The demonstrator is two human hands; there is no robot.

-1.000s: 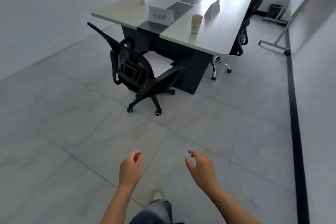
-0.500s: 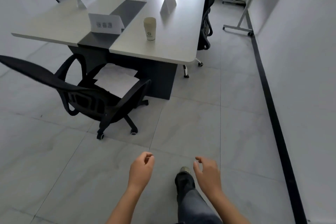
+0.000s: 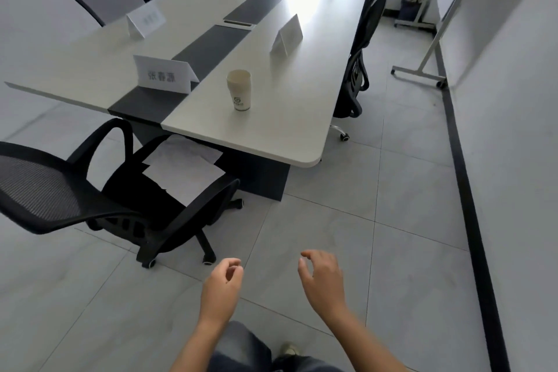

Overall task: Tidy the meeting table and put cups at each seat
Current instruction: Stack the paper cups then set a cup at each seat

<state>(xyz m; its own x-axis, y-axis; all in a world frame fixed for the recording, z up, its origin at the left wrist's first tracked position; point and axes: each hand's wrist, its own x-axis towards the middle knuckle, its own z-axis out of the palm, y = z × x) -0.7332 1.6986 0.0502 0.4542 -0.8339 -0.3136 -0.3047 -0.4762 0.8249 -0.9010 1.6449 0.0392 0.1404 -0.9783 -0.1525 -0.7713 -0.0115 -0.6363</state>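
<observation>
A stack of cream paper cups (image 3: 239, 90) with a dark logo stands upright near the near end of the long white meeting table (image 3: 290, 130). White name cards stand on the table, one (image 3: 163, 74) at the near end beside the cups. My left hand (image 3: 222, 288) and my right hand (image 3: 323, 279) hang in front of me over the floor, well short of the table. Both hold nothing, with fingers loosely curled.
A black mesh office chair (image 3: 99, 190) stands pulled out at the table's near end, with white paper sheets (image 3: 184, 169) on its seat. More chairs stand along both sides; one (image 3: 359, 69) at the right. A whiteboard stand (image 3: 428, 48) and a bin (image 3: 410, 7) are at the far right.
The table, cups and chair have come closer and larger in view as I walk toward them. My hands stay empty and low in front of me.
</observation>
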